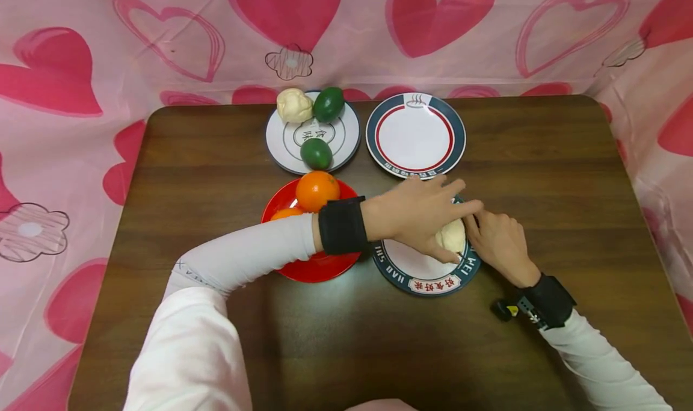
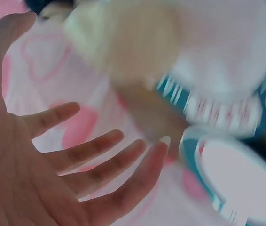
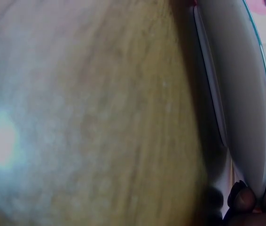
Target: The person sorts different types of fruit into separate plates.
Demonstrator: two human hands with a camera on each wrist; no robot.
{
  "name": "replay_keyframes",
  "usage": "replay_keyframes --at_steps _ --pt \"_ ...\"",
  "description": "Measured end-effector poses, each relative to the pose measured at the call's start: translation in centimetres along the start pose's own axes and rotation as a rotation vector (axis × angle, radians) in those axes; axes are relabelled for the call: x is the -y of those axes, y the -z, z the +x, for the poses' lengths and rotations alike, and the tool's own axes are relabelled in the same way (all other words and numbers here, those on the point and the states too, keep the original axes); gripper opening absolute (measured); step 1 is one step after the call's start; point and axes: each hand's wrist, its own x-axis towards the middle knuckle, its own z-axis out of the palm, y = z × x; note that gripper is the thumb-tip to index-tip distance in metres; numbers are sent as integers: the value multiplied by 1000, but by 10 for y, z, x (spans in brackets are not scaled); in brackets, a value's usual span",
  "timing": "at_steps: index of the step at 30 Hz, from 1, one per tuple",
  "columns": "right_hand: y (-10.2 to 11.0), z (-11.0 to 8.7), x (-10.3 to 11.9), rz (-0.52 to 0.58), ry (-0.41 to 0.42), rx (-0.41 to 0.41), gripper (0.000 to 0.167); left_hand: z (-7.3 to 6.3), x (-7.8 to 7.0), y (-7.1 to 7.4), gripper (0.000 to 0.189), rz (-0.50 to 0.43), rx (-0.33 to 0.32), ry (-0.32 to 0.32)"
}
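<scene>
In the head view, my left hand (image 1: 419, 215) reaches across from the left over the near plate (image 1: 414, 269), which has a dark teal rim. Its fingers are spread, as the left wrist view also shows. A pale cream steamed bun (image 1: 452, 236) lies on this plate, just beyond the left palm and partly covered by the hand. Whether they touch I cannot tell. My right hand (image 1: 500, 242) grips the plate's right rim. The right wrist view shows the plate's underside (image 3: 238, 89) edge-on, with fingertips (image 3: 243, 201) at its rim.
A red plate (image 1: 314, 272) with oranges (image 1: 317, 191) sits left of the near plate, under the left forearm. Behind it, a white plate (image 1: 284, 143) holds another bun (image 1: 295, 105) and two dark green oval fruits (image 1: 328, 104). A bare blue-rimmed plate (image 1: 415, 137) stands at the back.
</scene>
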Motion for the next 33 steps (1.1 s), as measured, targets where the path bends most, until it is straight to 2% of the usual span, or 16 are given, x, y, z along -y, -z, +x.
replay_keyframes --at_steps 3,6,10,14,17,19,22,26,33 --pt "0 1 1 -2 1 -15 53 -17 15 27 95 16 -38 66" --pt "1 2 2 11 -12 4 56 -34 36 48 96 1 -77 153" --pt "3 1 2 33 -17 22 57 -57 76 58 93 -94 -166 276" --pt "1 0 2 52 0 -20 54 -79 126 49 87 -179 -255 394" --pt "-3 0 1 68 43 -79 50 -93 164 36 83 -179 -281 499" --pt "-5 -1 1 82 74 -122 48 -101 186 26 82 -173 -265 574" --pt "-6 -4 1 92 105 -166 47 -109 213 12 83 -172 -218 647" --pt "-5 -5 1 82 101 -167 47 -114 233 -3 86 -200 -150 680" --pt "-2 -5 2 66 44 -95 50 -111 242 -20 83 -256 -88 708"
